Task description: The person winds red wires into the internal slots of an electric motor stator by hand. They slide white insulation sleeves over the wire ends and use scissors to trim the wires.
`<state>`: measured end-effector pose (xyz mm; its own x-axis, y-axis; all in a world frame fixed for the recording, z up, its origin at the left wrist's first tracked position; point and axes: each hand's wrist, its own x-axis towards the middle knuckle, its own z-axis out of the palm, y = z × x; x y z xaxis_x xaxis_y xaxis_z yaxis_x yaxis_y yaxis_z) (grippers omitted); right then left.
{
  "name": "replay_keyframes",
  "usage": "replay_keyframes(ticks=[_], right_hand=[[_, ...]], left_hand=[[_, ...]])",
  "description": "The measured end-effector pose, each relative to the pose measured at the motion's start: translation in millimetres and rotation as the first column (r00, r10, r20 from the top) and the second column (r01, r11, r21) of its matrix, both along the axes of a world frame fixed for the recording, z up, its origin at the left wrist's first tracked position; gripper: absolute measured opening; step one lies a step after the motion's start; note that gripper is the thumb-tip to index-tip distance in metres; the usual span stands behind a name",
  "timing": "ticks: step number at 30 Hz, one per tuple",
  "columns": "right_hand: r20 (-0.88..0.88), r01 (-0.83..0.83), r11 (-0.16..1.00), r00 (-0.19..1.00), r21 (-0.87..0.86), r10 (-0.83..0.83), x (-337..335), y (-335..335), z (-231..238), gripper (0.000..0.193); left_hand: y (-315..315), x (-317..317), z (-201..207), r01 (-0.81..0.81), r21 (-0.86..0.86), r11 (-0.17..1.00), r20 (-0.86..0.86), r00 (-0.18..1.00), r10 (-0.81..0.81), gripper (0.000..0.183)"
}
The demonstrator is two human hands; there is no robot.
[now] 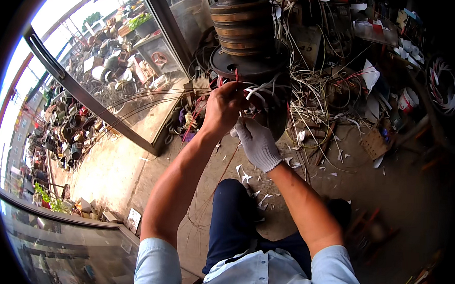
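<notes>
Apparently curled, left hand [222, 107] and right hand [257, 142] near white strips [251, 92]; fingertips half-hidden, pinch unclear

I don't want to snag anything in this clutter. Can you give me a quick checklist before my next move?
1. Right hand covered: ok, it wears a white knitted glove.
2. Left hand covered: not ok, it is bare.
3. Hands near the black flange: ok, both are just below it in the picture.
4. Secure hold on a wire or sleeve: cannot tell, the hands hide it.
5. Floor free of litter: not ok, white scraps lie about.
6. Loose wires tidy: not ok, they lie tangled to the flange's right.
</notes>
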<state>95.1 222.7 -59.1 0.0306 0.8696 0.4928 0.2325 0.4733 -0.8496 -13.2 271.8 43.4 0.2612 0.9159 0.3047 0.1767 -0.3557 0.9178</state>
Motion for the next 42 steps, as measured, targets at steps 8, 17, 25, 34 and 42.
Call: replay_keyframes(ticks=[8, 17, 25, 34, 42], right_hand=[[0.779, 0.048, 0.994, 0.617, 0.099, -0.107, 1.2, 0.4, 14.6, 0.019], [0.794, 0.197, 0.977, 0.605, -0.084, -0.054, -10.1, 18.9, 38.2, 0.018], [0.628, 0.286, 0.958, 0.747, -0.006, -0.219, -14.5, 39.6, 22.0, 0.020], [0.485, 0.386, 0.920, 0.794, 0.063, -0.367, -25.0, 45.8, 16.4, 0.017], [0.375, 0.407, 0.891, 0.808, 0.203, -0.455, -30.8, 41.5, 11.0, 0.006]], left_hand=[[20.8, -27.8, -23.3, -0.103, -0.147, 0.984, -0.263, 0.963, 0.061, 0.024], [51.4, -15.8, -41.9, -0.011, -0.202, 0.979, 0.170, 0.984, 0.046, 0.022], [73.8, -8.0, -45.6, 0.085, -0.118, 0.989, 0.355, 0.934, -0.038, 0.020], [49.4, -14.9, -23.3, 0.060, -0.166, 0.984, 0.195, 0.981, -0.026, 0.027], [21.1, 0.1, 12.0, -0.241, 0.668, 0.704, -0.235, 0.829, 0.507, 0.021]])
